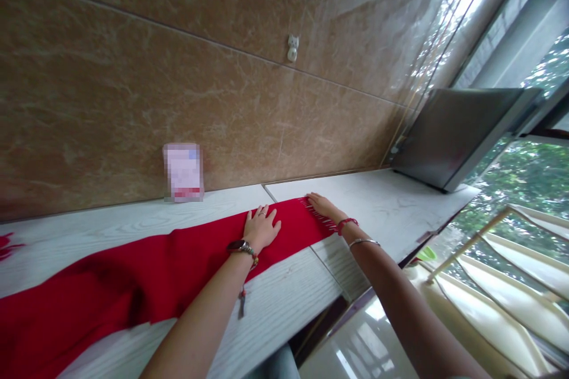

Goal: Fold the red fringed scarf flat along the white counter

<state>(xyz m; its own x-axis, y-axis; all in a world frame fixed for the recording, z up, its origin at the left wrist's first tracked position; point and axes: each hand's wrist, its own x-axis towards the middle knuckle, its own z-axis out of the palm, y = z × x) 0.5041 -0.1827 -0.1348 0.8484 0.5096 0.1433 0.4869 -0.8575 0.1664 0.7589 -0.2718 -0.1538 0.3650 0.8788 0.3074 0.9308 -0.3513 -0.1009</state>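
Observation:
A long red scarf (200,249) runs along the white wood-grain counter (284,287), smooth toward its right end and rumpled on the left. Short fringe edges its right end. My left hand (261,228) lies on the scarf with fingers spread, wearing a ring, a dark watch and a beaded bracelet with a hanging tassel. At the fringed end rests my right hand (323,207), its fingers stretched out flat along the edge. A red bracelet and a silver bangle circle that wrist.
A blurred pinkish card (184,173) leans against the brown tiled wall (133,89). A small white cat-shaped hook (292,48) is on the tiles. A grey metallic box-like appliance (457,133) stands at the counter's right end. Cream shelving (502,266) stands at the lower right.

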